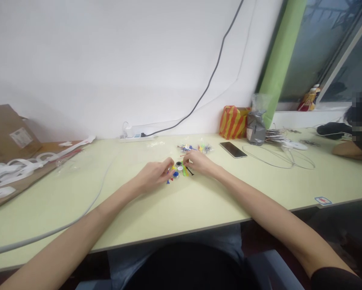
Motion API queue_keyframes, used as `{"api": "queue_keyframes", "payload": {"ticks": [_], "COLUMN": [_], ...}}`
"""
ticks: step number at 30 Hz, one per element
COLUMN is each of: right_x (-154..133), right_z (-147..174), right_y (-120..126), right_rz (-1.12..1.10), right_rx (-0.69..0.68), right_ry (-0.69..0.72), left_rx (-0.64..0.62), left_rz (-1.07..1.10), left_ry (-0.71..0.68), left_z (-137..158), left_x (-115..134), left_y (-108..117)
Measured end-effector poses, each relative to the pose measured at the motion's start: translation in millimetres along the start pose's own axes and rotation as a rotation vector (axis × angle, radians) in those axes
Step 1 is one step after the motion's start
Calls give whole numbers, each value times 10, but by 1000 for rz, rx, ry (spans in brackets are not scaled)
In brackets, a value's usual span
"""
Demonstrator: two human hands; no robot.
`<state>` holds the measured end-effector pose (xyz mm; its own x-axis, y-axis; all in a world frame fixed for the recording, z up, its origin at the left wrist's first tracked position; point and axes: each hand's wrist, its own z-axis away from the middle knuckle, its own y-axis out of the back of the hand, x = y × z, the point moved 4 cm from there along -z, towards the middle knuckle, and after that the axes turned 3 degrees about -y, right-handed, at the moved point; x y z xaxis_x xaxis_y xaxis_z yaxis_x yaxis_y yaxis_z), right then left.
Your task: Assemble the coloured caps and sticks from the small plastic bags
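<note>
Small coloured plastic pieces lie between my hands on the pale green table [199, 209]. Among them are a round blue piece [175, 174], a round black piece [178, 164], green sticks [184, 169] and a dark stick [190, 171]. My left hand [155, 175] is closed at the left edge of this group, fingertips pinched beside a yellow bit and the blue piece. From the right, my right hand [199, 162] reaches in with thumb and fingers pinched together. A thin red stick [182, 156] shows by its fingers. What either pinch holds is too small to tell.
Behind my right hand lie more small coloured pieces [203, 148]. A phone [233, 150], striped bag [232, 123], grey pouch [256, 128] and looped cable [271, 165] are to the right. Cardboard [11, 133] and white strips stand left. Another person's forearm [348, 149] rests far right.
</note>
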<state>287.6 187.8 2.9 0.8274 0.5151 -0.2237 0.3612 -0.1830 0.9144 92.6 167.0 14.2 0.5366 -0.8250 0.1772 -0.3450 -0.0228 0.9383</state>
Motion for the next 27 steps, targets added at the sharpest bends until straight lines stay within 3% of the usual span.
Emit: {"api": "queue_keyframes", "payload": {"ticks": [23,27], "right_x": [67,42], "right_z": [-29,-17], "right_y": [-56,26], "right_rz": [-18,-89], "right_rx": [-24,59], "right_ry": [77,97], "left_rx": [-17,14], "left_rz": [5,1], "left_ry": [23,-2], "left_z": [1,2], "left_x": [-3,3], "left_y": [5,20]}}
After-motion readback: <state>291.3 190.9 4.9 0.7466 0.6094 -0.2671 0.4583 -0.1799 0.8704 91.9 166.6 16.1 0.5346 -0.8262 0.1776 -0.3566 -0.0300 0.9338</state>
